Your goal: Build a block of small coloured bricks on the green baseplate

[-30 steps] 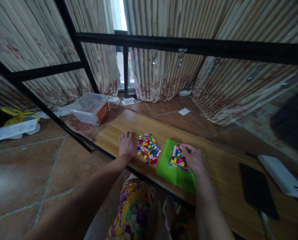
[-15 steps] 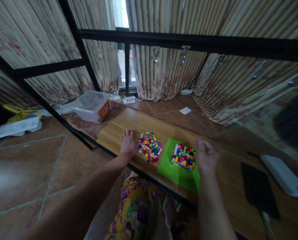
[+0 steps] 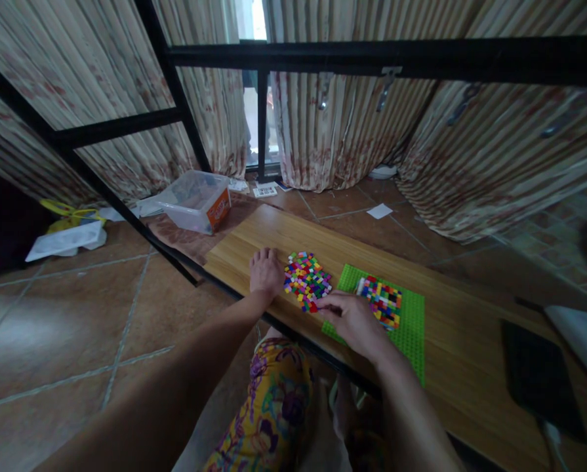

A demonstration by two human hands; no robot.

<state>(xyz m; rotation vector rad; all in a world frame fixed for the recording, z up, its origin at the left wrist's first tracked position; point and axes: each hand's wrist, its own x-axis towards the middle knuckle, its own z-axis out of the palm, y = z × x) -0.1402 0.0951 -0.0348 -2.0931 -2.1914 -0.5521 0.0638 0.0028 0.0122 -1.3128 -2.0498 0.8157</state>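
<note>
My left hand lies on the wooden table just left of a loose pile of small colourful toy bricks, its fingers stretched forward and holding nothing. At the pile's near right edge is my right hand, thumb and fingertips brought together in a pinch over the bricks. Whatever sits between those fingertips is too small to make out. Beneath and behind the right hand lies a green studded baseplate. On it stands a block built of many-coloured bricks, with a white strip at its left side, partly hidden by the hand.
The wooden table carries a dark tablet-like slab with a cable and a white device at the right. A clear plastic box stands beyond the table's left end. A black metal frame crosses before the curtains.
My right hand has moved left from the right side of the brick build to the pile's edge. My left hand stays beside the pile. The whole view has shifted a little.
</note>
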